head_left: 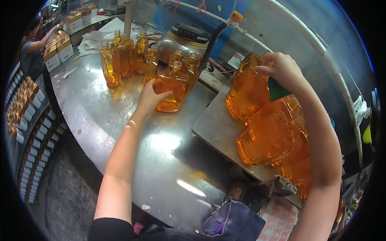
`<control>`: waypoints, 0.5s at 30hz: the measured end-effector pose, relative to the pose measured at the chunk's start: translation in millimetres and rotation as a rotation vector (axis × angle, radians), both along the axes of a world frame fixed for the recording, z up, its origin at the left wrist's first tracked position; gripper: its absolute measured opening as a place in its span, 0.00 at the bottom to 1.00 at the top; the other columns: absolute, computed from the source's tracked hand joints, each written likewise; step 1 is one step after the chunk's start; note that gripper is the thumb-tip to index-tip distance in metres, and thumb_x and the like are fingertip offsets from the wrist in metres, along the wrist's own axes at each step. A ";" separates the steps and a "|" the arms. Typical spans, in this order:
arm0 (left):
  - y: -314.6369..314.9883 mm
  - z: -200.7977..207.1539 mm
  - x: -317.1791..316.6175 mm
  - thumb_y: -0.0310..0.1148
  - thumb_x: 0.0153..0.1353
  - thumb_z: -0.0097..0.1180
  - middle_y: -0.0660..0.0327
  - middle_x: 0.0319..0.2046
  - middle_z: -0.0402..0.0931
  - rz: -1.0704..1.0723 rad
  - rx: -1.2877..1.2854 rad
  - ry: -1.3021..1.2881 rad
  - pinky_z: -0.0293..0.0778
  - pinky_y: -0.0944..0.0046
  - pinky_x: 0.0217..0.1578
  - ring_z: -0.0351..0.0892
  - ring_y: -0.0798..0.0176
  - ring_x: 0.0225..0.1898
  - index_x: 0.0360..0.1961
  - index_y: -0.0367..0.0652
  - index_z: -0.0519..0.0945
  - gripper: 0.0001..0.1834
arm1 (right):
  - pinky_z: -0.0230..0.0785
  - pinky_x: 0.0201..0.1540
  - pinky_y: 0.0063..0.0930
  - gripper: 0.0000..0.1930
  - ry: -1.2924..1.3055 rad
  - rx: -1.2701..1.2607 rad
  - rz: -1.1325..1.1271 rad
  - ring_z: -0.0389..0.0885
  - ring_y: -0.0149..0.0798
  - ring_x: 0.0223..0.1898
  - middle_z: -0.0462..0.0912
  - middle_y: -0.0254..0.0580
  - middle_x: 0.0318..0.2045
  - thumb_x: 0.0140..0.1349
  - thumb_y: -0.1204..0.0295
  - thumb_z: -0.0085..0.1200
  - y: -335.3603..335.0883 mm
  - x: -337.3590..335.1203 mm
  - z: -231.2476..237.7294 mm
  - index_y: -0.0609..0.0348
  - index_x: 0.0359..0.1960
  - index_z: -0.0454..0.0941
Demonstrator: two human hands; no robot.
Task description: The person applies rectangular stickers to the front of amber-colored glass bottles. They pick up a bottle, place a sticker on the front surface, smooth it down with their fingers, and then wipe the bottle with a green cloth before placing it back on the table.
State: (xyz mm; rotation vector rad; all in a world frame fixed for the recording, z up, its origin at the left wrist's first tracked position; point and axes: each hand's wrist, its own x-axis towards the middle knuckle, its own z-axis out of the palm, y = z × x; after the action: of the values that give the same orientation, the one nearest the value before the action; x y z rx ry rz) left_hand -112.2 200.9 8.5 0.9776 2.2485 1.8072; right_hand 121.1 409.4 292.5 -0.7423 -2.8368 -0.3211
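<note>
My left hand point(151, 99) is wrapped round the lower side of a flat, square-shouldered glass bottle point(173, 89) of amber liquid. It stands upright on the metal table, its neck uncapped. My right hand point(282, 71) is closed, fingertips curled at the upper end of a large amber bottle point(248, 93) on the right. A flat green piece point(277, 90) sticks out from under its palm; whether it is cloth or pad I cannot tell. Fingers hide the top of that bottle. More amber bottles point(268, 134) lie overlapping below it on a raised board.
Several slim amber bottles point(125, 58) stand on the metal table point(100, 120) beyond my left hand. Behind them is a round device with a black top point(189, 33). White pipes point(297, 24) cross the right. Racks of white, copper-topped items point(30, 104) and a co-worker point(32, 52) are at left.
</note>
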 end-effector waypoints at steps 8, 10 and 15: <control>-87.6 33.0 90.7 0.33 0.46 0.74 0.55 0.45 0.80 -0.063 -0.211 0.052 0.75 0.61 0.48 0.80 0.59 0.47 0.50 0.37 0.77 0.29 | 0.65 0.26 0.20 0.19 0.542 0.032 0.181 0.76 0.22 0.20 0.80 0.35 0.18 0.67 0.54 0.53 -41.4 99.8 39.9 0.57 0.44 0.83; -124.7 28.5 124.7 0.28 0.50 0.71 0.55 0.45 0.81 -0.238 0.011 -0.177 0.76 0.62 0.47 0.81 0.61 0.45 0.50 0.34 0.76 0.26 | 0.57 0.23 0.16 0.15 0.684 -0.032 0.246 0.66 0.18 0.18 0.75 0.28 0.17 0.69 0.59 0.52 -79.9 153.9 32.0 0.57 0.43 0.84; -168.7 34.7 199.0 0.32 0.53 0.66 0.54 0.49 0.78 -0.484 0.015 -0.421 0.72 0.60 0.56 0.79 0.60 0.50 0.55 0.34 0.73 0.29 | 0.52 0.22 0.12 0.09 0.778 -0.224 0.021 0.63 0.15 0.19 0.74 0.25 0.22 0.69 0.73 0.52 -156.6 302.7 -35.7 0.64 0.41 0.83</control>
State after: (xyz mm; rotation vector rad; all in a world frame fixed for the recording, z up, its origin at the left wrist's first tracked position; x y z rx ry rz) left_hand 86.8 32.2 43.2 0.9318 1.5888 1.6235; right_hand 423.9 252.9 256.9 -0.6808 -2.1464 0.2513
